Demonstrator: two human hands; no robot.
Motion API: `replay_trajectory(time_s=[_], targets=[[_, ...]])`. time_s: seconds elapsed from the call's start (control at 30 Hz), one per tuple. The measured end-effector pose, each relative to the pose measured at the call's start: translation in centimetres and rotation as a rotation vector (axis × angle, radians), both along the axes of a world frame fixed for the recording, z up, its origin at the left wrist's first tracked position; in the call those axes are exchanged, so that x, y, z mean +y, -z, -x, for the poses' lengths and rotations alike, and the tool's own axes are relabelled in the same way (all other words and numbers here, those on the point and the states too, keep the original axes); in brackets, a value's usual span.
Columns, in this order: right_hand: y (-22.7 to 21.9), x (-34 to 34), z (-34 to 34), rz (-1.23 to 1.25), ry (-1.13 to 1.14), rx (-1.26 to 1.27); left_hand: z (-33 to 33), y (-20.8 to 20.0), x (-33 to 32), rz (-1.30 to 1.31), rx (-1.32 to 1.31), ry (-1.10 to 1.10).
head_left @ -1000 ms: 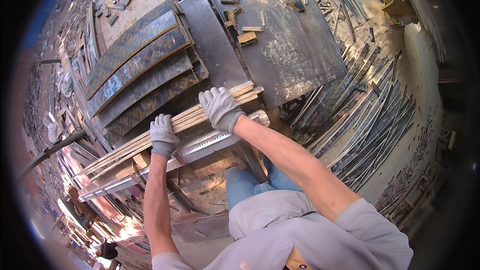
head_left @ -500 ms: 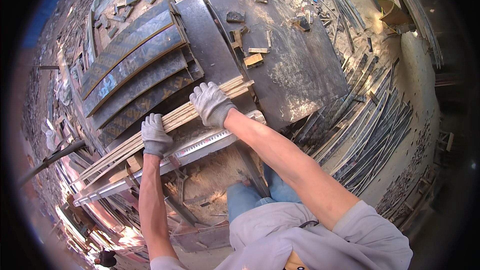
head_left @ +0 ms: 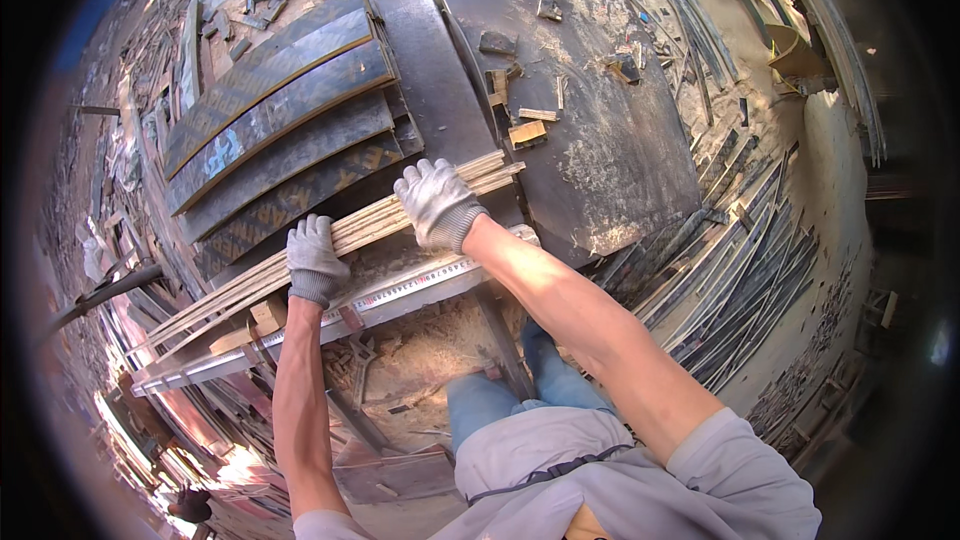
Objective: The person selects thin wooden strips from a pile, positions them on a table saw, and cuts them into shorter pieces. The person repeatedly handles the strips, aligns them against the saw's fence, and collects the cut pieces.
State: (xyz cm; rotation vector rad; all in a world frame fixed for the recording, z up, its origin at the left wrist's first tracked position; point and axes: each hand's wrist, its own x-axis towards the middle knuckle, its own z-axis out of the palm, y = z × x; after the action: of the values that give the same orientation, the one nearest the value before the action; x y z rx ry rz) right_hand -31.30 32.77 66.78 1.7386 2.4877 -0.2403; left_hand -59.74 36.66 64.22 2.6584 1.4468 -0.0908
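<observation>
A bundle of long, thin plywood strips [head_left: 370, 224] lies slantwise in front of me, with layered edges facing my body. My left hand [head_left: 313, 256], in a grey knit glove, is closed over the bundle near its middle. Farther right, my right hand [head_left: 437, 204] wears a matching glove and grips the strips close to their right end. Both sets of fingertips curl over the far side, partly hidden. Along the near side runs a metal rail with a measuring scale [head_left: 405, 286]. A small wood block [head_left: 268, 314] sits under the strips, left of my left hand.
Dark printed boards [head_left: 285, 90] lie overlapped beyond the strips. A dark metal tabletop [head_left: 600, 155] at the right bears sawdust and offcuts such as a small yellow-faced block [head_left: 527, 134]. Long dark strips [head_left: 740, 290] are heaped on the ground at right. A dark bar [head_left: 105, 300] juts in from the left.
The whole view has shifted slightly, so the boards and tabletop appear farther right. Both hands keep their hold on the plywood strips, with little visible movement against the rail.
</observation>
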Motion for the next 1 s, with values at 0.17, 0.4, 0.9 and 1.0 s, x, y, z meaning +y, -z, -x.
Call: replay_trajectory(time_s=[0.17,0.4,0.9,1.0], targets=[[0.1,0.3,-0.3,0.048,0.006,0.042,-0.6,-0.5,-0.1,-0.016,0.101,-0.019],[0.5,0.2,-0.3,-0.036,-0.005,0.01,-0.7,-0.3,-0.1,-0.033,0.043,-0.021],[0.7,0.1,-1.1,-0.107,-0.05,0.062,-1.2,0.4,0.2,-0.032,0.069,-0.089],[0.8,0.0,-1.3,-0.124,-0.057,0.075,-1.2,0.4,0.1,-0.063,0.086,-0.066]])
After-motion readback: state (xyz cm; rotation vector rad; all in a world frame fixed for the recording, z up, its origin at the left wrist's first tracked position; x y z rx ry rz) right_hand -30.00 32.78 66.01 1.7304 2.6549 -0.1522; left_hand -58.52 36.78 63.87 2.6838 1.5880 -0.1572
